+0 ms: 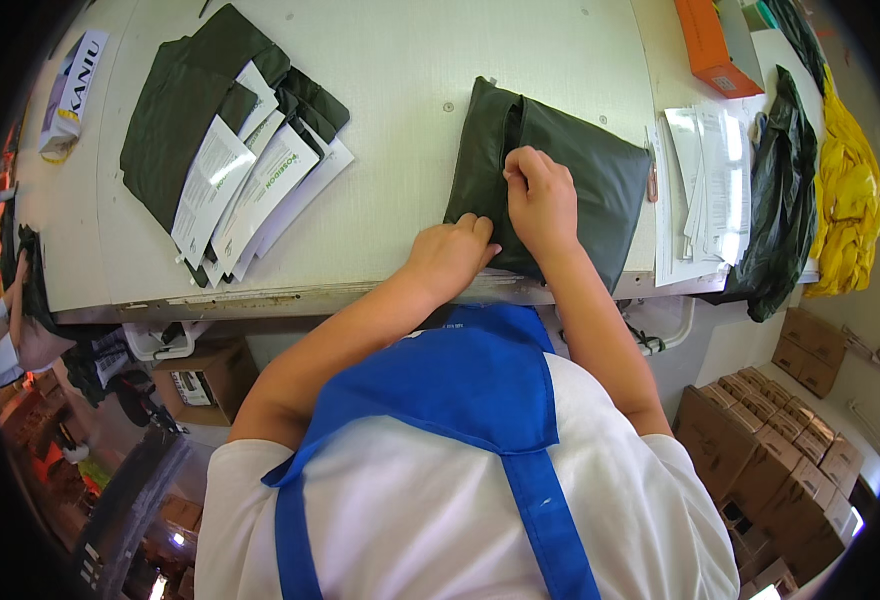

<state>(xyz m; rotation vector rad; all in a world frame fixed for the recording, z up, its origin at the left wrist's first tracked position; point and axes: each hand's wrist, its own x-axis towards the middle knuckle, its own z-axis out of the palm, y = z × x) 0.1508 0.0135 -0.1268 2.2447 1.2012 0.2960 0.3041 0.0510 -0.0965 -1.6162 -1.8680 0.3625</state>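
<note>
A dark green, flat bag (590,180) with a shiny, soft surface lies at the table's front edge. Along its left side runs a folded flap with a dark gap at its far end. My right hand (543,203) is closed on the flap's edge, fingers pinched near its middle. The bag's near left corner is under my left hand (450,258), whose curled fingers press together on it. What lies inside the bag is hidden. To the left, a fanned pile of dark bags (175,120) carries several white printed cards (265,185).
White sheets (695,190) lie right of the bag, beside crumpled black plastic (785,200) and yellow plastic (848,190). An orange box (710,45) stands at the far right. A white and purple pack (72,95) sits far left. Stacked cartons (760,450) stand on the floor, lower right.
</note>
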